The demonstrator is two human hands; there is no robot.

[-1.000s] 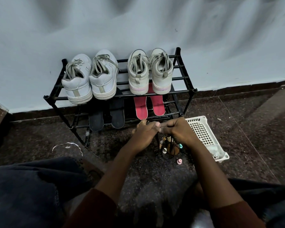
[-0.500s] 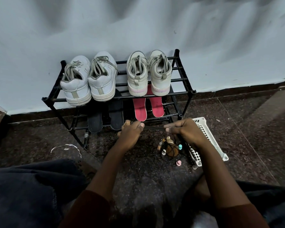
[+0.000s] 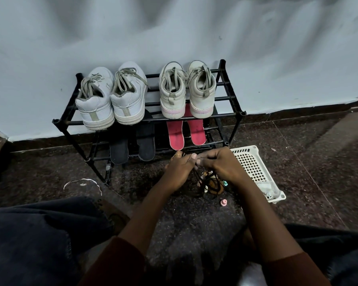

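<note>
Two hands rejoin after stretching apart: left hand and right hand pinch the thin black cord before the black metal shoe rack, likely doubling it

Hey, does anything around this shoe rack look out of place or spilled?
Yes. The white perforated plastic basket looks tipped over on the floor right of the black two-shelf shoe rack, and a small pink bottle sits loose near it. The left hand and right hand pinch a thin black cord.
</note>
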